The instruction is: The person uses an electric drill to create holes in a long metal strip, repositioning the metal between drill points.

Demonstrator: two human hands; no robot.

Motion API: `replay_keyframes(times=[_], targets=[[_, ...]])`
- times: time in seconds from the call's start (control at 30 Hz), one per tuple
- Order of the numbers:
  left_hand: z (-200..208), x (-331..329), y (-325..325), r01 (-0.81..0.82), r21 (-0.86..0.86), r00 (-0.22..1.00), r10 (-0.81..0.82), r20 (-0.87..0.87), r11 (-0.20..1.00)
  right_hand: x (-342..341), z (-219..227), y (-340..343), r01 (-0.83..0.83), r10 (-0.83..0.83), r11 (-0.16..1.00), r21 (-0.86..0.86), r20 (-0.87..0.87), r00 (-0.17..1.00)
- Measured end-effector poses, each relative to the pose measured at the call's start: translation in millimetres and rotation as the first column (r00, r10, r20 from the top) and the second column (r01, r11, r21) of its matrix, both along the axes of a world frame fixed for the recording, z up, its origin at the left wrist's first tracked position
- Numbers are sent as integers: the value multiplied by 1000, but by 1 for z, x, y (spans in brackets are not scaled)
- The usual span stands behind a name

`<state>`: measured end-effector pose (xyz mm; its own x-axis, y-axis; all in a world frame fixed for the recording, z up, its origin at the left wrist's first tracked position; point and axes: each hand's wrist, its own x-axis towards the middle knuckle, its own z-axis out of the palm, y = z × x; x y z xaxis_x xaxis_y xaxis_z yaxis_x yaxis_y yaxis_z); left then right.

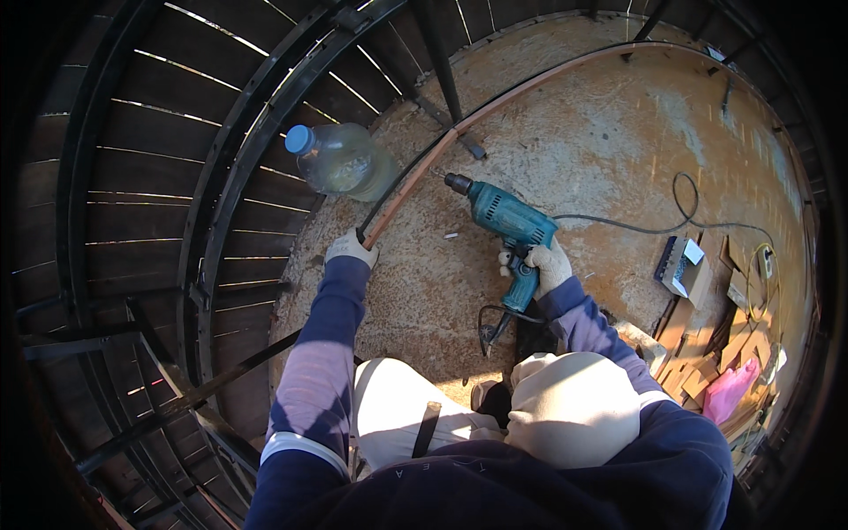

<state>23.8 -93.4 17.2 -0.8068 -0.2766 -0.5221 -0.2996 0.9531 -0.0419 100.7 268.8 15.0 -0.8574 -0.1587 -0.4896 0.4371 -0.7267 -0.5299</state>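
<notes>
My gloved left hand (pixel 352 250) is closed round the near end of a long wooden strip (pixel 411 181). The strip lies along a dark metal bar and curves away toward the far right. In my gloved right hand (pixel 549 265) is a teal corded power drill (pixel 512 216), gripped by its handle. Its chuck points left toward the strip, with a gap between them. A large clear plastic bottle (pixel 349 163) with a blue cap leans tilted just beyond my left hand, beside the strip.
Dark slatted railing (pixel 199 190) curves along the left. A black post (pixel 439 66) rises near the strip. The drill's cord (pixel 618 225) loops right across the worn floor (pixel 609 132). At right are an open box (pixel 685 265), wood offcuts (pixel 698 375) and a pink bag (pixel 731 389).
</notes>
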Motion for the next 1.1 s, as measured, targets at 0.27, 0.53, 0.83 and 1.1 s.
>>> replay_keyframes(times=[0.27,0.53,0.83,1.1], targets=[[3,-1,3,-17,-2,1000,17,1,1000,0,-2,-1,12,-11,1000,-20,33,999],[3,-2,2,-20,-4,1000,20,19,1000,0,-2,-5,20,-19,998,-53,24,1000],[3,-2,2,-5,-9,1000,5,4,1000,2,0,-8,36,-34,998,-48,51,998],[-3,-1,-3,-10,31,1000,10,-17,999,3,1,-8,39,-36,998,-58,42,998]])
